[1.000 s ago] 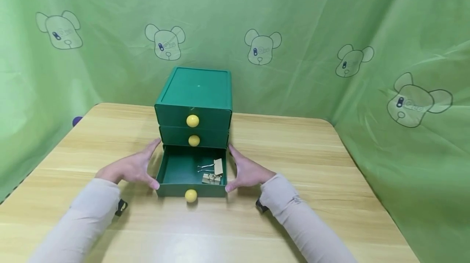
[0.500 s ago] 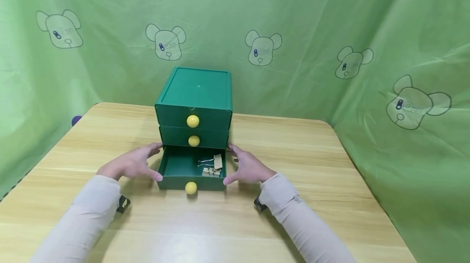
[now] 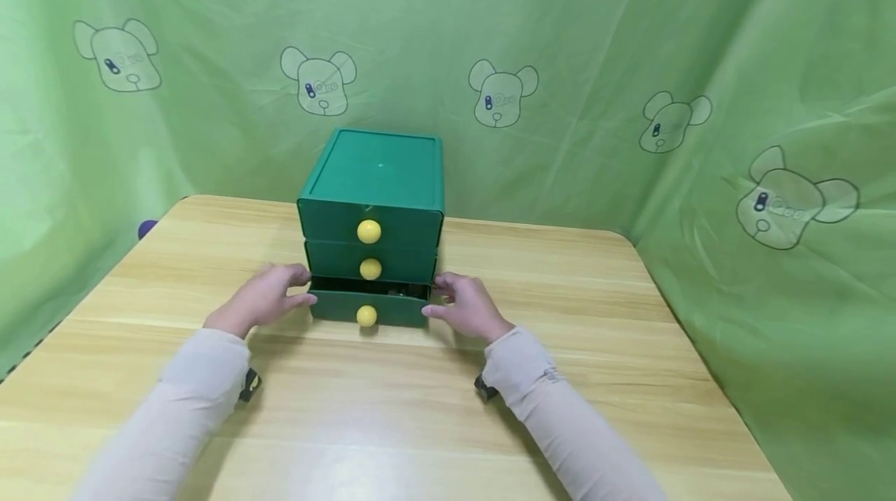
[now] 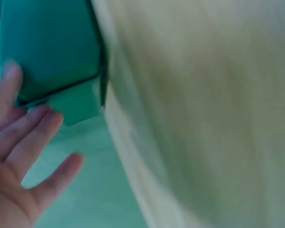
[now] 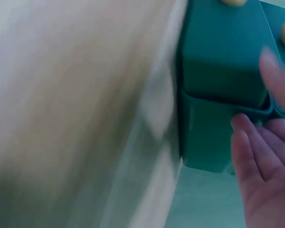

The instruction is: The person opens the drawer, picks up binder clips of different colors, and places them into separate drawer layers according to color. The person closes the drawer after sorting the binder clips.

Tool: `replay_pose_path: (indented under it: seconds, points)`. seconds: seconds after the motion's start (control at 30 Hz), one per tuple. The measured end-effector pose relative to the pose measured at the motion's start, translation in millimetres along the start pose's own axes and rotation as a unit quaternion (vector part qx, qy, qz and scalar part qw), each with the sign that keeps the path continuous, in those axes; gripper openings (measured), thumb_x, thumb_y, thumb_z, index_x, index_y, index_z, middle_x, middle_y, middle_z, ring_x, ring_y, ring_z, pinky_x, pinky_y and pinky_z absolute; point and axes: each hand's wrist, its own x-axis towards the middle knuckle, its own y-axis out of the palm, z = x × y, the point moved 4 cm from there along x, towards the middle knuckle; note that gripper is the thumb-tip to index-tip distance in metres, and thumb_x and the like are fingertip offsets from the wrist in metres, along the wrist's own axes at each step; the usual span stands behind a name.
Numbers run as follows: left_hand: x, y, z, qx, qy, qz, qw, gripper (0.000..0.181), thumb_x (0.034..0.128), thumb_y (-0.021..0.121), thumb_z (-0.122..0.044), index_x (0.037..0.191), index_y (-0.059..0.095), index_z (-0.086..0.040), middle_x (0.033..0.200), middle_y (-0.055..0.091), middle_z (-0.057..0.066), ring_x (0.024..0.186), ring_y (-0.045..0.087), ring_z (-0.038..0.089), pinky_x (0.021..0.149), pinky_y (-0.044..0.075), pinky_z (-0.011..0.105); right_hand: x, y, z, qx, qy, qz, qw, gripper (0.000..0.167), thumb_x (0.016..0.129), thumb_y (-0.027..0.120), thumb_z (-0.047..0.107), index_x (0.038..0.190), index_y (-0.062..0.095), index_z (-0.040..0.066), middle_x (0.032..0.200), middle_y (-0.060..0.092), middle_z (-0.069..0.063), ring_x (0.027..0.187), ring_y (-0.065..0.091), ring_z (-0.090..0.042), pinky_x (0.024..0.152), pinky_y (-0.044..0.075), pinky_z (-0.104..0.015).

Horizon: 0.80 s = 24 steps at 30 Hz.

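A dark green drawer cabinet (image 3: 378,166) stands at the back of the table. Its bottom drawer (image 3: 399,310), with a yellow ball knob (image 3: 366,316), sticks out a little from the frame. My left hand (image 3: 266,299) is at the drawer's left, thumb by the front corner and fingers along the cabinet's side. On the opposite side, my right hand (image 3: 472,306) has its thumb at the right front corner and its fingers against the cabinet's side, as the right wrist view shows. Only a dark strip of the drawer's inside shows, so its contents are mostly hidden.
Two upper drawers with yellow knobs, the top knob (image 3: 369,232) and the middle knob (image 3: 370,269), are closed. The wooden table (image 3: 560,345) reaches back to a green curtain (image 3: 560,34) printed with bear heads, which also hangs along both sides.
The bottom drawer has slid back most of the way into the cabinet, and both hands have moved away from me with it. The binder clips inside have gone out of clear sight.
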Motion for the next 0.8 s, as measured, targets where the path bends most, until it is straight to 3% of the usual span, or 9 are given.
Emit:
replay_pose_path:
  seconds: [0.07,0.13,0.2,0.3,0.5,0.8]
  points:
    - [3.1,1.3,0.5,0.012,0.007,-0.041,0.999,0.02,0.089,0.071,-0.015,0.086,0.063,0.003,0.089,0.07,0.017,0.083,0.066,0.031,0.078,0.053,0.043,1.6,1.2,0.9,-0.006,-0.01,-0.028,0.9995,0.044,0.084,0.077,0.015,0.118,0.062,-0.007,0.113,0.067,-0.02,0.098,0.067,-0.03,0.085,0.055,-0.037]
    - [5.8,2.0,0.9,0.018,0.007,-0.078,0.9967,0.025,0.0859,0.074,-0.013,0.07,0.056,-0.006,0.069,0.061,0.004,0.064,0.055,0.02,0.062,0.048,0.035,3.1,2.3,1.7,-0.011,-0.016,-0.055,0.9983,0.033,0.084,0.076,0.012,0.11,0.065,-0.006,0.105,0.069,-0.019,0.092,0.069,-0.027,0.081,0.056,-0.035]
    - [7.9,2.0,0.4,0.021,0.005,-0.105,0.9942,0.036,0.0839,0.076,-0.013,0.063,0.047,-0.011,0.059,0.046,-0.003,0.056,0.04,0.015,0.054,0.036,0.031,4.2,3.1,2.6,-0.019,-0.024,-0.08,0.9964,0.025,0.085,0.075,0.009,0.103,0.068,-0.005,0.097,0.071,-0.016,0.086,0.07,-0.025,0.077,0.057,-0.034]
    - [10.7,1.7,-1.2,0.03,0.0,-0.135,0.9904,0.043,0.0811,0.079,-0.013,0.059,0.043,-0.014,0.055,0.037,-0.006,0.053,0.035,0.013,0.052,0.031,0.029,5.5,3.7,2.8,-0.033,-0.028,-0.107,0.9933,0.016,0.085,0.075,0.008,0.095,0.07,-0.004,0.088,0.071,-0.013,0.08,0.07,-0.022,0.073,0.057,-0.033]
    - [13.4,0.9,-5.0,0.047,-0.018,-0.154,0.9868,0.046,0.0787,0.081,-0.014,0.055,0.042,-0.015,0.052,0.038,-0.005,0.053,0.038,0.015,0.053,0.033,0.03,7.9,3.9,0.6,-0.047,-0.012,-0.128,0.9905,0.012,0.084,0.076,0.01,0.089,0.072,-0.001,0.083,0.071,-0.01,0.075,0.068,-0.018,0.068,0.056,-0.032]
    - [15.8,0.2,-5.9,0.051,-0.035,-0.148,0.9871,0.044,0.0802,0.08,-0.013,0.054,0.045,-0.013,0.053,0.041,-0.004,0.054,0.041,0.016,0.053,0.035,0.031,11.0,2.9,-2.9,-0.053,-0.014,-0.132,0.9898,0.009,0.084,0.077,0.01,0.084,0.073,0.002,0.082,0.071,-0.008,0.074,0.067,-0.017,0.068,0.056,-0.031]
